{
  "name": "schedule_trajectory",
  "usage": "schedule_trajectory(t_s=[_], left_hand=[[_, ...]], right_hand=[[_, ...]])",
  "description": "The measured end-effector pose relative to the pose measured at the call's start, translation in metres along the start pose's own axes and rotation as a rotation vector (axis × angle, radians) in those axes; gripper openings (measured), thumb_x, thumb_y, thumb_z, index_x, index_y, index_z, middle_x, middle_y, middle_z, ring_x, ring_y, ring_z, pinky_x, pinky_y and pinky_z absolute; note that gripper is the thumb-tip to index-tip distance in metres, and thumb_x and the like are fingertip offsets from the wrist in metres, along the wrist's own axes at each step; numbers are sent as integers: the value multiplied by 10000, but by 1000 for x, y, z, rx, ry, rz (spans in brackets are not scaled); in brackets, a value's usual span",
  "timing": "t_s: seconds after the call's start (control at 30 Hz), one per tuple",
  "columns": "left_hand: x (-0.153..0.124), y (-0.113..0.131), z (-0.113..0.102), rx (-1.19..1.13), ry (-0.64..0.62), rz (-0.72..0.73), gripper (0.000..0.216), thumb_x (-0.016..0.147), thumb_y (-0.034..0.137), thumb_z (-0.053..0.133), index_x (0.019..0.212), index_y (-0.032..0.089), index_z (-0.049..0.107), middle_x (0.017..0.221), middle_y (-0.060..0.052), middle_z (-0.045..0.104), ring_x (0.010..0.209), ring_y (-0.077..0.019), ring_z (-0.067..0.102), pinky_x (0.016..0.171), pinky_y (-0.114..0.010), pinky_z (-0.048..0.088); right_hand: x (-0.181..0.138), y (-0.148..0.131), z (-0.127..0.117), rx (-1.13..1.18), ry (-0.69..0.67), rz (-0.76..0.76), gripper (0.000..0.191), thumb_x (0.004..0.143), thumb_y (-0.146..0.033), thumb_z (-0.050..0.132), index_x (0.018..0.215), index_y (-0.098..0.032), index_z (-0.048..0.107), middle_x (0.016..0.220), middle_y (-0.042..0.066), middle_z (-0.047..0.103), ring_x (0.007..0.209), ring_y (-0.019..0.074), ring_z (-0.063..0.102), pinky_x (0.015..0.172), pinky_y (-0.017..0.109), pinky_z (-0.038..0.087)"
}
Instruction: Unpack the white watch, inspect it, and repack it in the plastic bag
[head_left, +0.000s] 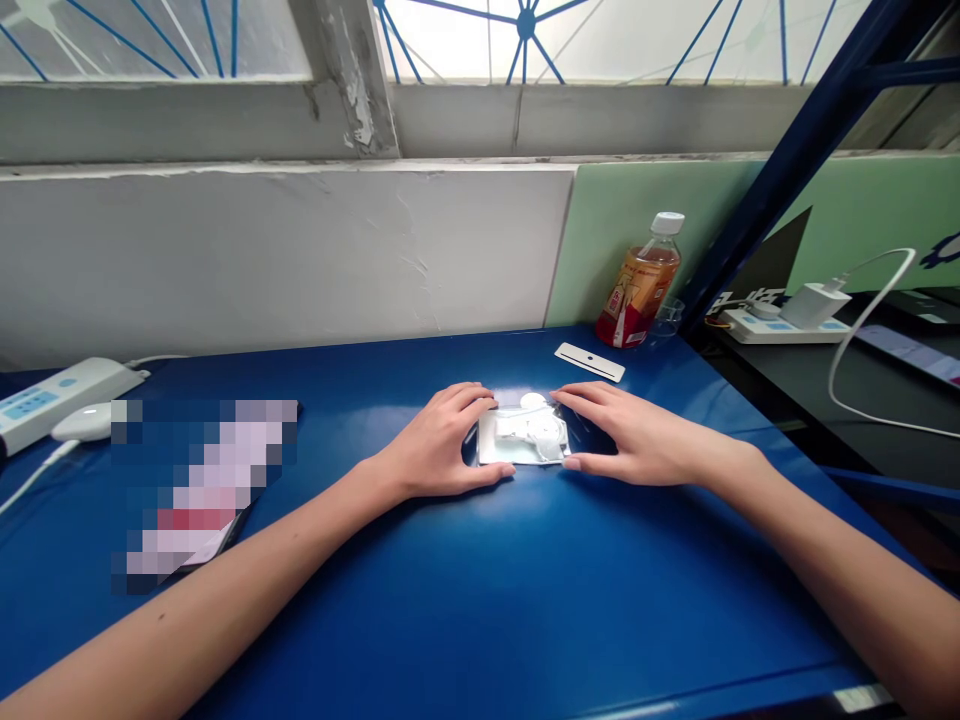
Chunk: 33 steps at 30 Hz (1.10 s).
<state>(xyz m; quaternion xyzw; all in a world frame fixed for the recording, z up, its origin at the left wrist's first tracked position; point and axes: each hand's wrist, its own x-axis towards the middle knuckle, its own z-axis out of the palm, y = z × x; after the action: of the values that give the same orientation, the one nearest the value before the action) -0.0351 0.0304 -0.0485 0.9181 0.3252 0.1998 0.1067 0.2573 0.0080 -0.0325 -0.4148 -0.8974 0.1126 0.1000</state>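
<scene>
A small clear plastic packet (487, 440) with white parts inside lies flat on the blue table (480, 600). One white part inside looks like a coiled cable or round piece, but its kind cannot be made out. My left hand (439, 440) holds the packet's left side, fingers at the far corner and thumb along the near edge. On the other side, my right hand (637, 430) has its fingertips at the far right corner and its thumb at the near right corner.
Behind the packet lies a white slotted strip (590, 362). A drink bottle (645, 285) with a white cap stands by the wall. At left are a power strip (71, 395), a white charger (86, 422) and a blurred-out phone-like object (217, 480). A blue frame post (787, 140) slants at right.
</scene>
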Motion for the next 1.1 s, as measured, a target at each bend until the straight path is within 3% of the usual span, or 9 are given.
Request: schedule_trajectory(t_s=[0.27,0.5,0.73,0.83,0.93,1.1], left_hand=[[-1,0,2,-35,23,0,619,783,553,699,1257,164,608,1302,-161,612,1293,-355,495,1079,-518,419],[0,0,-3,-24,0,20,434,900,471,563,1157,139,674,1263,-167,640,1284,-344,502,1061,-504,429],[-3,-2,-3,-30,74,31,426,982,423,375,1214,169,625,1241,-133,654,1213,-309,561,1041,-490,428],[-4,1,-2,-20,158,-12,469,964,430,429,1329,152,523,1296,-159,611,1217,-310,561,1025,-472,454],[-3,4,-1,-29,224,-2,562,918,407,539,1407,154,425,1356,-170,557,1257,-303,538,1045,-445,457],[-3,3,1,-60,143,128,633,816,441,700,1339,146,497,1313,-173,580,1221,-301,554,1033,-430,476]], right_hand=[[-1,2,-2,23,16,-25,851,791,-623,660,1479,-175,436,1455,185,502,1310,377,498,1056,516,452],[4,-3,-3,32,67,-123,535,931,-471,553,1399,-211,544,1380,141,583,1227,311,575,1021,466,482],[6,-9,-2,151,304,-130,297,992,-341,470,1149,-233,698,1114,82,736,989,244,691,869,392,553],[6,-10,1,260,409,11,246,973,-366,509,1025,-226,705,974,55,765,841,220,714,749,350,572],[9,-11,5,323,414,124,246,952,-399,534,970,-213,694,928,51,768,755,209,705,640,322,554],[14,-12,14,350,325,142,248,965,-370,503,990,-206,688,925,55,760,767,207,693,670,328,557]])
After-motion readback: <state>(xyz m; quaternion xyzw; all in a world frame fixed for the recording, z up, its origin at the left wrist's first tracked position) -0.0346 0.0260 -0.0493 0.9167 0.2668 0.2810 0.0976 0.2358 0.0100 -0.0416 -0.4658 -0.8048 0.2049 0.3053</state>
